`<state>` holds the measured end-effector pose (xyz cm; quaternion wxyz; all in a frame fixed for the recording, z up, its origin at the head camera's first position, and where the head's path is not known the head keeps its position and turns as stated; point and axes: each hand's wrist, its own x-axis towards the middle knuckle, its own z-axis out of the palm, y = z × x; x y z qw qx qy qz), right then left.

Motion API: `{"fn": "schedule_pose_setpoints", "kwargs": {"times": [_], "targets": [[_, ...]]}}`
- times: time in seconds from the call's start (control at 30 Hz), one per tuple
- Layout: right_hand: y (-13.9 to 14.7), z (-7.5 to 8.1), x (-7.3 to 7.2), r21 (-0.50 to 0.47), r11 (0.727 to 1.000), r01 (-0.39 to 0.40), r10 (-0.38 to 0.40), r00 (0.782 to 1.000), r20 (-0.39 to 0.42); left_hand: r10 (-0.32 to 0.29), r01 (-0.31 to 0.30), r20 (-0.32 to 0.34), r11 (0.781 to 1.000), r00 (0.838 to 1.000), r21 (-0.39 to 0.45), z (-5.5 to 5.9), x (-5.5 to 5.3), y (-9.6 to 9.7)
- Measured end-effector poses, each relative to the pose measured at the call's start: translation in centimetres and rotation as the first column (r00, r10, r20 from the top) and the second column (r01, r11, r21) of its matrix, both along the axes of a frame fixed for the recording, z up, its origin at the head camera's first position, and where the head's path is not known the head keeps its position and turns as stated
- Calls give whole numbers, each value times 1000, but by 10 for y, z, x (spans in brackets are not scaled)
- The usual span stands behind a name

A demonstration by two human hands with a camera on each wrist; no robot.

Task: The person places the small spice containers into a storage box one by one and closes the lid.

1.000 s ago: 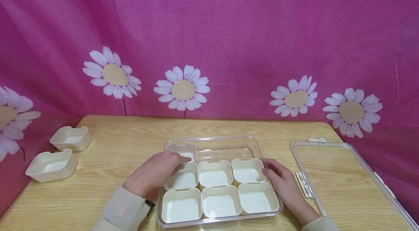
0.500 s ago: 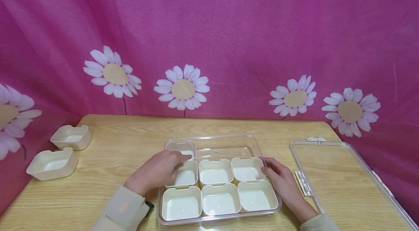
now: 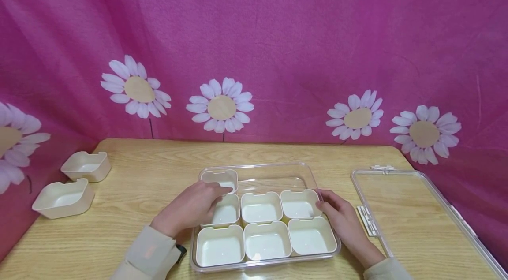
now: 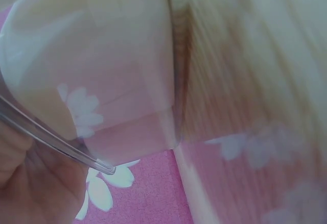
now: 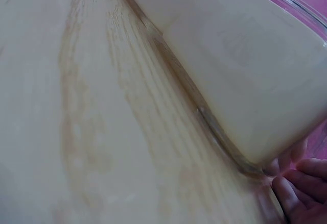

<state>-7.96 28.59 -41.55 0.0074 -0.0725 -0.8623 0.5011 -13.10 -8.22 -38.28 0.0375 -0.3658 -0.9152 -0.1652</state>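
Inside clear box, cream bins, left hand touching, right hand alongside.

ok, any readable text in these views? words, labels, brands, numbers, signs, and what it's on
None readable in any current view.
Cream rounded-rectangular plastic cups: no lettering visible.
Clear rectangular plastic box and clear rectangular lid: none visible.
Beige left sleeve: faint reddish patch, too blurred to tell.
Black wristband: mostly hidden, can't tell.
Magenta fabric backdrop: white daisies, no writing.
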Motion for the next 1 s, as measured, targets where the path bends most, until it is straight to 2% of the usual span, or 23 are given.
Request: {"fn": "schedule_pose_setpoints", "kwargs": {"times": [0.5, 0.77, 1.0], "targets": [[0, -2, 0, 20, 1000, 10, -10, 1000, -13, 28, -28, 26, 1000, 999, 1, -4, -2, 1], [0, -2, 1, -4, 1000, 11, -11, 1000, -10, 17, -17, 10, 1000, 1000, -6, -2, 0, 2], [0, -2, 0, 0, 1000, 15, -15, 1000, 7, 18, -18, 21, 1000, 1000, -3, -2, -1, 2]]}}
